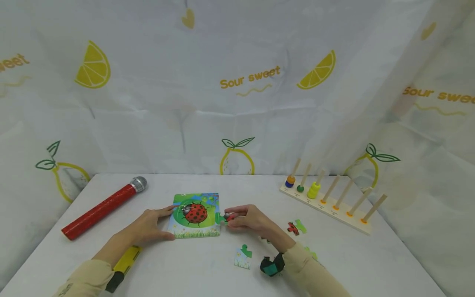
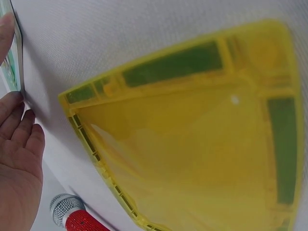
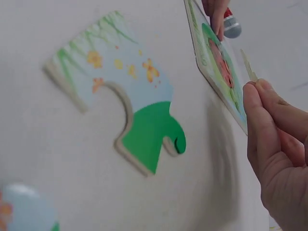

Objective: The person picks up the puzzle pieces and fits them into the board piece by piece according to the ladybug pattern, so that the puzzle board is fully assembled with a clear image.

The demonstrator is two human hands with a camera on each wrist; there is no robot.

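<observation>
A square puzzle board [image 1: 198, 236] with a ladybug picture lies on the white table. My left hand [image 1: 150, 227] is at its left side, with fingertips along the edge and the thumb at the near left corner. Thumb and fingertips of my right hand [image 1: 250, 220] pinch a puzzle piece [image 1: 227, 217] with red and green on it, right beside the board's right edge. In the right wrist view this piece [image 3: 249, 67] shows nearly edge-on. A flowered puzzle piece [image 1: 242, 258] with a green knob lies nearer me.
More puzzle pieces [image 1: 297, 227] lie right of my right hand, some partly hidden by the arm. A wooden peg counter [image 1: 326, 203] with coloured beads stands back right. A red microphone [image 1: 100, 212] lies at left. Beside my left forearm is a translucent yellow object [image 2: 183, 144].
</observation>
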